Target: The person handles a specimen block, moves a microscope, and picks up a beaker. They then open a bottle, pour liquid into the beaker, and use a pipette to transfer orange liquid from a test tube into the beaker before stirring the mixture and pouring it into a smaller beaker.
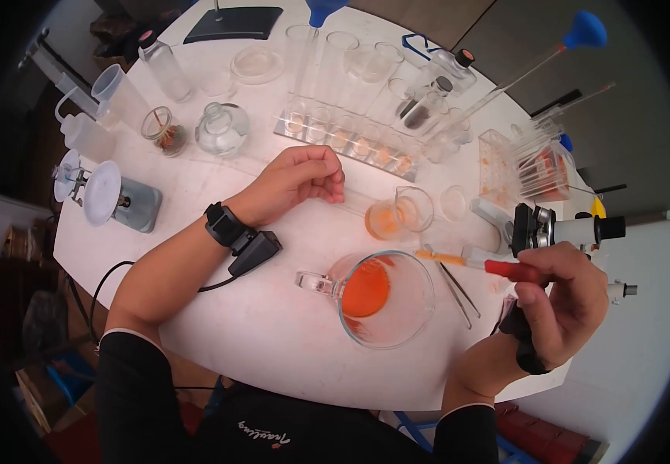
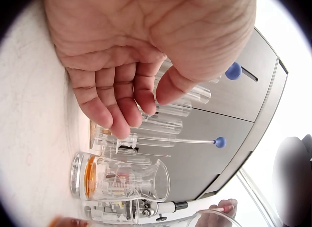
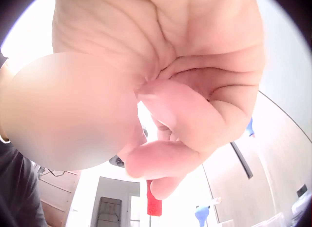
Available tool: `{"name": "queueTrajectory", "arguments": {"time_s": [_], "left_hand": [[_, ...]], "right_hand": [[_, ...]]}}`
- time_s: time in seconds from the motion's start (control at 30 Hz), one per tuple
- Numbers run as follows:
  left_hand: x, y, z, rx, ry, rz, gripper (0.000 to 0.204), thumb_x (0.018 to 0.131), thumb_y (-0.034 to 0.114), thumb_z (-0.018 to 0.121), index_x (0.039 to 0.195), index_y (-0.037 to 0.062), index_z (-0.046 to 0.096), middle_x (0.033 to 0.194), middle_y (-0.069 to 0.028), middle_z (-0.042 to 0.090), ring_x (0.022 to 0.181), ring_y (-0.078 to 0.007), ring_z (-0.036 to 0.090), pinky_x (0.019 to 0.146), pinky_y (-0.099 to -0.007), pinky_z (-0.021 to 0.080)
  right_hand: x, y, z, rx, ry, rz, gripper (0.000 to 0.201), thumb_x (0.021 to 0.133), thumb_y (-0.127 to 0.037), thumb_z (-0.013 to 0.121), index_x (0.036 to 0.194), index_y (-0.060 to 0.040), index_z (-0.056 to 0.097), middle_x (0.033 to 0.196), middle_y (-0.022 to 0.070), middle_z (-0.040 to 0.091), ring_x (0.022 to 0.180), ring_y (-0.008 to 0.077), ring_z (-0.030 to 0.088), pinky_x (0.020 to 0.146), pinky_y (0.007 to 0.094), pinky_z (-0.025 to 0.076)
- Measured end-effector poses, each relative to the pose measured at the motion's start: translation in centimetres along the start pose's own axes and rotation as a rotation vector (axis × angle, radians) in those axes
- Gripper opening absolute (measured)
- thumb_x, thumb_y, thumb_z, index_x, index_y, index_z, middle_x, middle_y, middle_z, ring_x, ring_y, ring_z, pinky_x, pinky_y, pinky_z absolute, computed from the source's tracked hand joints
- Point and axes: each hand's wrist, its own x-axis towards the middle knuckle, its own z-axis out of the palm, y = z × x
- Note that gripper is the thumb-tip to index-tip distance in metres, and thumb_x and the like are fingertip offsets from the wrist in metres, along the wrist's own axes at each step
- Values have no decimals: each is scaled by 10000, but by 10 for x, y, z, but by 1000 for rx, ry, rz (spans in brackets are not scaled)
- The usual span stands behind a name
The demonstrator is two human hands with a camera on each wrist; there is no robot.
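My right hand (image 1: 567, 305) pinches the red rubber bulb of a glass dropper (image 1: 445, 258), held nearly level with its tip pointing left. Orange liquid shows inside the dropper tube. In the head view the tip overlaps the right rim of a large glass measuring jug (image 1: 428, 309), which contains bright orange liquid (image 1: 366, 288). The left hand (image 1: 304, 175) lies by the table top, fingers loosely curled with nothing in them; its palm (image 2: 151, 27) fills the top of the left wrist view. Beyond it to the right stands a small beaker (image 1: 420, 205) holding a little orange liquid.
Metal tweezers (image 1: 460, 295) lie right of the jug, near a microscope (image 1: 540, 232). A rack (image 1: 281, 127) of large glass tubes stands at the back. On the left are a balance scale (image 1: 140, 205), a round glass bottle (image 1: 223, 131) and a small jar (image 1: 163, 133).
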Motion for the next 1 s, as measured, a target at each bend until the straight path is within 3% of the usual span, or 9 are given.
{"name": "queueTrajectory", "arguments": {"time_s": [0.23, 0.53, 1.0], "left_hand": [[-1, 2, 2, 11, -7, -6, 178, 995, 200, 496, 885, 65, 534, 901, -46, 585, 864, -143, 588, 824, -308, 496], [0, 0, -1, -5, -25, 9, 177, 998, 206, 504, 897, 67, 549, 907, -43, 597, 860, -136, 602, 813, -294, 500], [0, 0, 0, 14, -13, 8, 187, 1000, 214, 498, 895, 66, 546, 898, -46, 598, 856, -132, 601, 807, -292, 500]], "right_hand": [[3, 12, 1, 52, 59, 34, 241, 735, 50, 694, 973, 72, 663, 761, 113, 683, 563, 91, 595, 523, 184, 413], [14, 19, 22, -91, 30, 103, 179, 792, 29, 717, 967, 26, 678, 788, 73, 693, 546, 46, 552, 464, 172, 372], [20, 20, 40, -176, -53, 53, 118, 792, -2, 723, 901, -8, 679, 755, 83, 676, 539, 149, 590, 458, 239, 412]]}}
